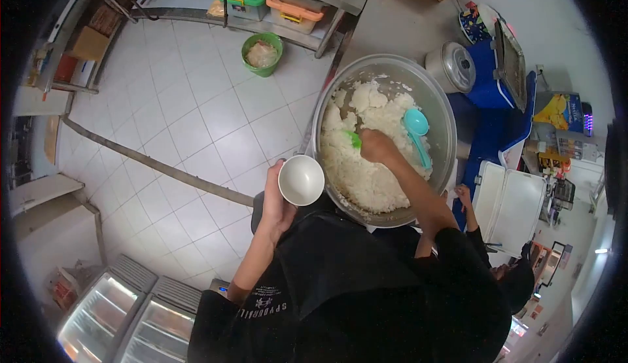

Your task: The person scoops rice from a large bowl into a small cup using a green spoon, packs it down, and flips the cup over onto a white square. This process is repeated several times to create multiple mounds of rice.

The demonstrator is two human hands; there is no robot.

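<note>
My left hand (278, 196) is closed around the side of a small white bowl (301, 180), whose inside shows no food. The bowl is held beside the near left rim of a large round metal pot (447, 104). A mass of cooked white rice (366, 180) lies in the pot. Over the rice, my right hand (377, 146) grips a bright green utensil (354, 139); its tip meets the rice and its handle is hidden in my fist. A turquoise ladle (416, 123) rests on the rice to the right of that hand.
A lidded metal pot (451, 67) and a blue cooler box (486, 74) stand beyond the big pot. On the tiled floor sits a green bucket (262, 54). Another person's hand (464, 195) is at the right, near a white open container (510, 199).
</note>
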